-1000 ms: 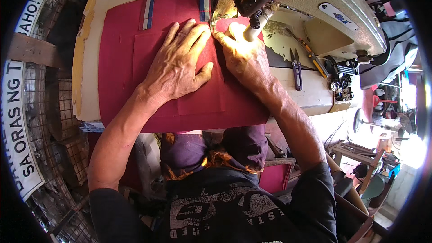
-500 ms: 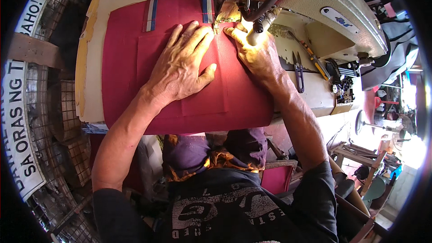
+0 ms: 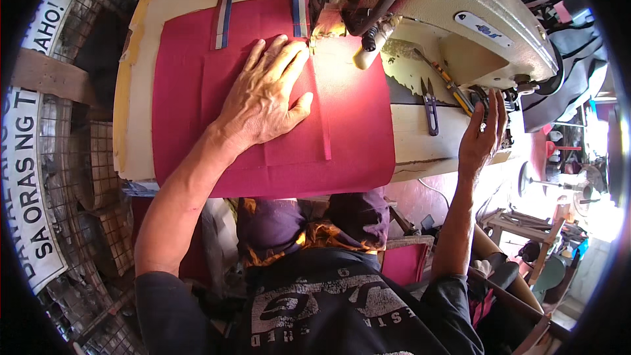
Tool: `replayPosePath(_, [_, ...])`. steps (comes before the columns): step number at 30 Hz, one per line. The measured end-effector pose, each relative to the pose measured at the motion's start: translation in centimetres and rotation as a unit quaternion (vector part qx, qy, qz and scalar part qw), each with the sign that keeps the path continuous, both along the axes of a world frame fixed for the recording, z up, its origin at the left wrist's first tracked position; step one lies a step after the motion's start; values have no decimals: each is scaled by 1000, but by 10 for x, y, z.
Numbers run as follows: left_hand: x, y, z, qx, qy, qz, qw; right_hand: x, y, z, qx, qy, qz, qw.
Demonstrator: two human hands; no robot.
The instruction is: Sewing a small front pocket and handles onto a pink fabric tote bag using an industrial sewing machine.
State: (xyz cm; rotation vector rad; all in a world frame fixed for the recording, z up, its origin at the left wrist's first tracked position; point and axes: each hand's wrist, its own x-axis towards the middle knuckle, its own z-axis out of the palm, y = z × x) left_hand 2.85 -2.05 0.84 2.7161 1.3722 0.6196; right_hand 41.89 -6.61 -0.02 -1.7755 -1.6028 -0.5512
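My left hand (image 3: pixel 266 95) lies flat, fingers slightly apart, on a dark red fabric piece (image 3: pixel 190 138) with a folded panel, just left of the lit needle and presser foot (image 3: pixel 313 43) of a sewing machine (image 3: pixel 496 6). Two striped straps (image 3: pixel 222 13) lie at the fabric's top. My right hand (image 3: pixel 483 131) is off the fabric, fingers stretched out beside a black-and-metal mechanism (image 3: pixel 507 139) at the machine's right; whether it touches that is unclear. Thread snips (image 3: pixel 431 112) and a yellow-handled tool (image 3: pixel 453 87) lie on the machine bed.
The worn table board (image 3: pixel 135 72) has a ragged left edge. Metal mesh (image 3: pixel 105 223) with a white sign (image 3: pixel 39 210) stands at left. My legs are below the table. A fan (image 3: pixel 529 177), wooden frames and assorted clutter fill the right side.
My right hand has left the needle area and moved right to the machine's end, fingers now stretched. My left hand stays on the fabric, which has shifted slightly.
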Motion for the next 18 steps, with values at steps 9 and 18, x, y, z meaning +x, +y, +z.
replayPosePath(9, [-2,3,-10,37,-13,-13,999,-1,-5,-17,20,74,18,997])
replayPosePath(18, [-4,4,-8,11,6,-7,1000,6,-6,-21,7,58,2,998])
